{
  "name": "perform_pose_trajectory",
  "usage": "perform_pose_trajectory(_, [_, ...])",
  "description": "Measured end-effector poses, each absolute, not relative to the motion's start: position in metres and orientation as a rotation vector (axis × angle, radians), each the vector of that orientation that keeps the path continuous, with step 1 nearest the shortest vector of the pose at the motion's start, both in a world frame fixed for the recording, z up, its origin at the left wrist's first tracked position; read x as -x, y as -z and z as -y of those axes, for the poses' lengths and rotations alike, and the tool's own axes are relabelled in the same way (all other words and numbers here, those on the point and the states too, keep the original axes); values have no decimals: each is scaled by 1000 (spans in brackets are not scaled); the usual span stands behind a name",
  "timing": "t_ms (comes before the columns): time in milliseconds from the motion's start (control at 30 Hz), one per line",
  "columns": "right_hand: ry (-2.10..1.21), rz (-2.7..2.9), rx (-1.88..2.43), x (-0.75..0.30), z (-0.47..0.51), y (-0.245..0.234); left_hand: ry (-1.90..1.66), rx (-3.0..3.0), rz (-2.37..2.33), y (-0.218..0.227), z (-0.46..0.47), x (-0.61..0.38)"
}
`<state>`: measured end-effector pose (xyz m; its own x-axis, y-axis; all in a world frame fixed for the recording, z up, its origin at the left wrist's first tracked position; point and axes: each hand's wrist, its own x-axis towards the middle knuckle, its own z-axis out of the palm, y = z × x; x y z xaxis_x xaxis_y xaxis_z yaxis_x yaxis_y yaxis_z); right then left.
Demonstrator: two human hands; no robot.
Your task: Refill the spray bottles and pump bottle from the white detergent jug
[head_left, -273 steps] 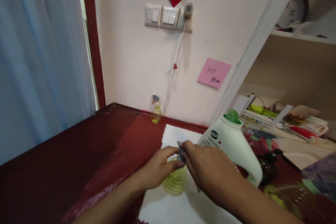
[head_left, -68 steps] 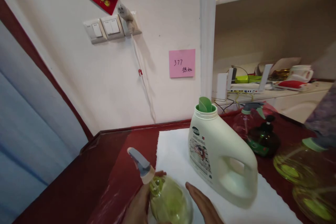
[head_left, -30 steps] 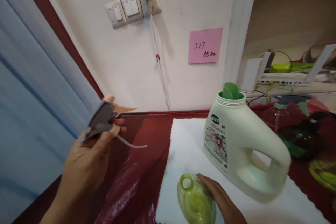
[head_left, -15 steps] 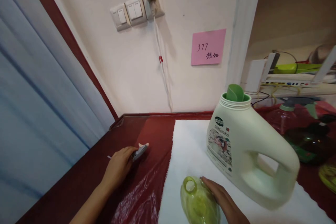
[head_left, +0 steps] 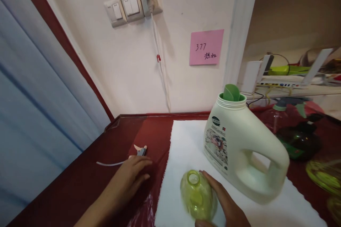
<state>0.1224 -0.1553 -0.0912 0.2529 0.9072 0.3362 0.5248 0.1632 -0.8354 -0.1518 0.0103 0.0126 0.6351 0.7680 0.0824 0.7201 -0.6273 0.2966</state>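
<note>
A grey and pinkish spray nozzle with a thin pale tube lies on the dark red table at the left. Just in front of it is my left hand, fingers apart and holding nothing; it hides part of the nozzle. My right hand grips the right side of a see-through yellow-green bottle, its thumb at the near end. The bottle's round, uncapped mouth points up and away from me. Beneath it is a white cloth.
A large pale green detergent jug with a green spout stands on the cloth at the right. Behind it are a dark pump bottle and a clear spray bottle. A white router sits on the shelf; a cable hangs down the wall.
My left hand has let go of the spray nozzle and drawn back towards me. My right hand stays on the bottle. The view has shifted slightly.
</note>
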Motion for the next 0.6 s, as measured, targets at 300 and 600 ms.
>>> perform_pose_trajectory(300, [-566, 1340, 1541, -121, 153, 78, -8, -2556, -1333, 5, 4, 174])
perform_pose_trajectory(600, [-682, 1371, 1598, -115, 147, 77, 69, -2511, -1579, 9, 8, 213])
